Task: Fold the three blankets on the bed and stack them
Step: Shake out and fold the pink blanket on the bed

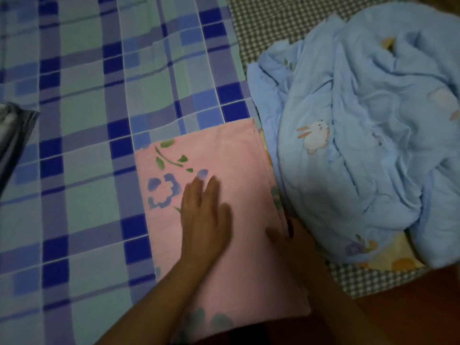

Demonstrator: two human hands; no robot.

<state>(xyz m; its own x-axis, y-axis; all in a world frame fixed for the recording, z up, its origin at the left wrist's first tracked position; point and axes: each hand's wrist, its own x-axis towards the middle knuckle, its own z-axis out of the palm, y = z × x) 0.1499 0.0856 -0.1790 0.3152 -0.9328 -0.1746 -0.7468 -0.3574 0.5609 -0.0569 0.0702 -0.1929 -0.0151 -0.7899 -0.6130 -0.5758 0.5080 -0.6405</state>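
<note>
Both forearms bare, no sleeves; left hand (202, 217), right hand (290, 235) ungloved.

A dark grey object (15, 138) lies at the bed's left edge.

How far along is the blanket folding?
The pink blanket already lies folded flat. The left hand presses on it with straight fingers; the right hand rests at its edge. The light blue blanket is still crumpled beside it. Nothing is stacked yet.

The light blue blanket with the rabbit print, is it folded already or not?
Not folded. The light blue blanket lies in a crumpled heap with deep wrinkles and no straight edges, beside the flat, folded pink blanket.
</note>
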